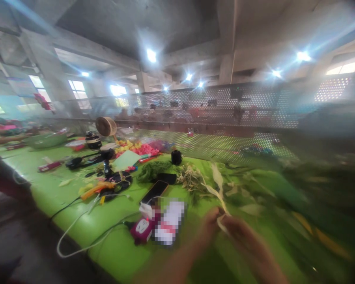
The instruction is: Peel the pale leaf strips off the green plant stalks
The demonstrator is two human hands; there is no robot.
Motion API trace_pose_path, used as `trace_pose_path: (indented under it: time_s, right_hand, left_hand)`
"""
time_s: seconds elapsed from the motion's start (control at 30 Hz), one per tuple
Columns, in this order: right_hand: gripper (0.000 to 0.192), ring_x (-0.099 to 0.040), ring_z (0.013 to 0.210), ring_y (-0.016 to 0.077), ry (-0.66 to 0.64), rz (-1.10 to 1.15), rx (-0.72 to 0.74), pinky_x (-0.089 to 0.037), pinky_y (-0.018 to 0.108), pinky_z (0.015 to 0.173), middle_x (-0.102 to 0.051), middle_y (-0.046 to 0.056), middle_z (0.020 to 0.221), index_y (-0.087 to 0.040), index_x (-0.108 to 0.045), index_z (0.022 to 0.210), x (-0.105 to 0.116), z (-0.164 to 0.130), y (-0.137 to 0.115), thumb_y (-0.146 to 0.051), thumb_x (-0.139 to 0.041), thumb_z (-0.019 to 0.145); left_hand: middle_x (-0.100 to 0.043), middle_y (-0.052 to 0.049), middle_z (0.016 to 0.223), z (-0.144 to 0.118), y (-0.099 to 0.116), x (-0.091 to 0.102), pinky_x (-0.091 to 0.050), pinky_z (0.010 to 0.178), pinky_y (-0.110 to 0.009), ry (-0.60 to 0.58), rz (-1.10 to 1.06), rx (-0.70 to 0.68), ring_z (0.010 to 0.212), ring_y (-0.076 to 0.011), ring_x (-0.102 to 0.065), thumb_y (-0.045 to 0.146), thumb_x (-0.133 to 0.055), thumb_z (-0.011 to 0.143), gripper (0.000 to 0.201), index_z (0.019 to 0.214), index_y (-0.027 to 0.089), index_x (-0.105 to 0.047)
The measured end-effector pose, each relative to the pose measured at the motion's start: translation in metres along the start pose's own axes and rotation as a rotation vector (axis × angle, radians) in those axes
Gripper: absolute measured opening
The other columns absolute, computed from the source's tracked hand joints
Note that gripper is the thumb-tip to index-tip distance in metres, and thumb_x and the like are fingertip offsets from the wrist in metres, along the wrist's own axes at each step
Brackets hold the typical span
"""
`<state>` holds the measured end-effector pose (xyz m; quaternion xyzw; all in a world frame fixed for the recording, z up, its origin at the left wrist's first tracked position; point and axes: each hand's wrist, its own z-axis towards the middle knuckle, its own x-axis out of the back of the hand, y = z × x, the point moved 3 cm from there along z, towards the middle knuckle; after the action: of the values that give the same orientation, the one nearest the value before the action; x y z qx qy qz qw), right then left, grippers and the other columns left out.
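Note:
At the lower right of the head view, both hands meet on a pale leafy stem (217,177). My left hand (211,221) pinches its lower end from the left. Close beside it, my right hand (239,228) is also closed around the lower end; blur hides its exact finger positions. The stem's narrow cream leaves point up and away from me. Just behind lies a bunch of similar pale leaves (191,177). To the left of my hands are a pixelated phone-like screen (170,223) and a purple power strip (143,227) with a white plug.
On the green table (112,256) lie a dark phone (154,192), an orange glue gun (97,190) and loose cables. Farther back are a black cup (176,157), pink and yellow petals (144,149), and a fan (105,126). A perforated partition (219,138) runs behind; blurred greenery fills the right.

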<state>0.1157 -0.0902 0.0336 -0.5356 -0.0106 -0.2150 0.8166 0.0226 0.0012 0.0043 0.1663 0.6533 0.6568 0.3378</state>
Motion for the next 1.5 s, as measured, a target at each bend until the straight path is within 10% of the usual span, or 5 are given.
trace_pose_path:
  time_s: [0.63, 1.07, 1.5]
  right_hand:
    - [0.018, -0.067, 0.062, 0.0181, 0.220, -0.363, -0.047, -0.052, 0.024, 0.060, -0.073, 0.002, 0.073, -0.023, -0.071, 0.078, 0.035, 0.011, 0.014, -0.038, -0.061, 0.079]
    - [0.025, -0.069, 0.074, 0.0209, 0.096, -0.522, 0.101, -0.054, 0.030, 0.070, -0.074, 0.005, 0.085, -0.023, -0.071, 0.090, 0.025, 0.008, 0.014, -0.043, -0.056, 0.088]
    - [0.038, -0.064, 0.100, 0.0261, 0.045, -0.953, 0.475, -0.050, 0.041, 0.080, -0.066, 0.006, 0.121, -0.034, -0.066, 0.117, 0.015, 0.005, 0.017, -0.021, -0.056, 0.083]
  left_hand:
    - [-0.046, 0.002, 0.064, -0.006, 0.015, -0.008, -0.031, 0.060, -0.023, -0.100, -0.314, 0.057, 0.059, -0.0080, -0.038, 0.059, -0.078, 0.058, 0.050, 0.072, 0.014, -0.060]
    - [-0.045, 0.005, 0.062, -0.001, -0.005, 0.002, -0.030, 0.059, -0.023, 0.123, -0.019, 0.142, 0.059, -0.0082, -0.038, 0.055, -0.069, 0.071, 0.041, 0.078, 0.016, -0.060]
    - [-0.046, 0.003, 0.062, 0.010, -0.019, 0.008, -0.028, 0.057, -0.025, 0.153, -0.236, 0.174, 0.056, -0.0077, -0.038, 0.055, -0.077, 0.061, 0.047, 0.074, 0.014, -0.057]
